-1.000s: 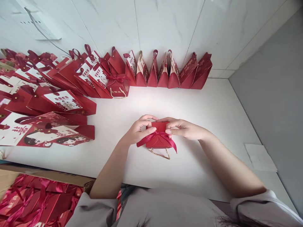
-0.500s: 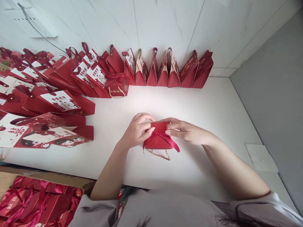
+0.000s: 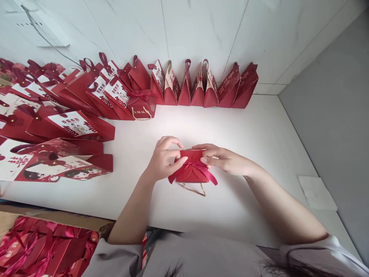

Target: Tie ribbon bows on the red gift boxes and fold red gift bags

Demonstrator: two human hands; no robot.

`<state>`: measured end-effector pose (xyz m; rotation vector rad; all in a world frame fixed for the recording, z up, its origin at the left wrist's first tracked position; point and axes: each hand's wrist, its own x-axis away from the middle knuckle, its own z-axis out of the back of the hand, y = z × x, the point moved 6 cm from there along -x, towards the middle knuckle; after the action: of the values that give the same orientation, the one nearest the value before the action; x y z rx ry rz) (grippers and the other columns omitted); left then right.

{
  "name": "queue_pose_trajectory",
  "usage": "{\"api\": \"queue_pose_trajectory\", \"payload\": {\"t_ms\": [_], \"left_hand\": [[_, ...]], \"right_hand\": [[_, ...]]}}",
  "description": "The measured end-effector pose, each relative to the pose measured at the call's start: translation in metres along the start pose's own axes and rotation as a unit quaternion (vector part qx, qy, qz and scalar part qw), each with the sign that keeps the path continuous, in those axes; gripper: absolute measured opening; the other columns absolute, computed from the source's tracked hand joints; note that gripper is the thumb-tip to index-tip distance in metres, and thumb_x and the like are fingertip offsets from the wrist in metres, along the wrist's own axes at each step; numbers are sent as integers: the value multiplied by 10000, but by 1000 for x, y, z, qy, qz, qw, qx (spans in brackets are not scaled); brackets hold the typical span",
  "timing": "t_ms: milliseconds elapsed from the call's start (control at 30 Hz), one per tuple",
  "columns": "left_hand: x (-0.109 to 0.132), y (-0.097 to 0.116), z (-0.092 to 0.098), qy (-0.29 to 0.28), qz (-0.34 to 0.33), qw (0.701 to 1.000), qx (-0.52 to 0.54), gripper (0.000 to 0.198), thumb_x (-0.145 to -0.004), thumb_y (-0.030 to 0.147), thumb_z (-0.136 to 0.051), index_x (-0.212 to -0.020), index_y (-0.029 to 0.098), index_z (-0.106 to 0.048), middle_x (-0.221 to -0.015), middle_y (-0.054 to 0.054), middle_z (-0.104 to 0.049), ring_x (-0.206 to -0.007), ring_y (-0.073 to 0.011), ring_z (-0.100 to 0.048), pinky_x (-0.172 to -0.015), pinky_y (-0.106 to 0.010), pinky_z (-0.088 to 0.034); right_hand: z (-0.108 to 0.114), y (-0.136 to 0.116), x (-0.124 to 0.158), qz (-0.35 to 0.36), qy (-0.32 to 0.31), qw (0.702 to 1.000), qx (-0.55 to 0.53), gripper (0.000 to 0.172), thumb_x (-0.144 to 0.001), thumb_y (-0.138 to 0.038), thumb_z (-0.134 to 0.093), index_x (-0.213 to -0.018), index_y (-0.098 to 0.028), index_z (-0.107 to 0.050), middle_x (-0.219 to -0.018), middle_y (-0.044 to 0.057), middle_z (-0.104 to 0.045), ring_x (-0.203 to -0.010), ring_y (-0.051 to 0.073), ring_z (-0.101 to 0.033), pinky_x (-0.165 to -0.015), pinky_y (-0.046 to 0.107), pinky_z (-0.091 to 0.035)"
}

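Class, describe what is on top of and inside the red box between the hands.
A pink ribbon crosses the top of the red box, between the left hand and the right hand. Its flaps hide the inside; contents cannot be seen.

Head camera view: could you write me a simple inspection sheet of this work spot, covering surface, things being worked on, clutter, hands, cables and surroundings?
Surface: white table; a pale square patch at right, nature unclear.
Job's things: small red box with a magenta ribbon bow; gold cord handle on the person's side.
Clutter: red gift bags crowded at left and lined along the wall; ribboned boxes in a carton, lower left.
Hands: left hand and right hand at the box's two sides; whether they pinch bow or box is unclear.
Cables: one grey cable, upper left.
Surroundings: tiled wall behind, grey wall at right.
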<state>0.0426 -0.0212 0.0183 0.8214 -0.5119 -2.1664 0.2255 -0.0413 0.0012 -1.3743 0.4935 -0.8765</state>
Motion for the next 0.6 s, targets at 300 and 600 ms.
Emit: {"api": "queue_pose_trajectory", "payload": {"t_ms": [300,600], "left_hand": [[-3,-16,-20,-93,69,958,263,406,-886,423,-579,-552,193,-606,-1408,-49,-555,-1314,-265,-496,-1131,-498,-356],[-4,-3,-21,-46,86,983,157,387,-917,313,-537,-556,186,-481,-1250,-54,-628,-1191,-225,-558,-1015,-425,-461]], "right_hand": [[4,7,-9,44,-39,995,-83,359,-908,-487,-593,-733,-183,-671,-1462,77,-476,-1350,271,-439,-1063,422,-386],[8,7,-2,16,-34,999,-26,363,-927,-506,-544,-751,-197,-620,-1389,49,-513,-1172,236,-549,-1040,414,-389]]}}
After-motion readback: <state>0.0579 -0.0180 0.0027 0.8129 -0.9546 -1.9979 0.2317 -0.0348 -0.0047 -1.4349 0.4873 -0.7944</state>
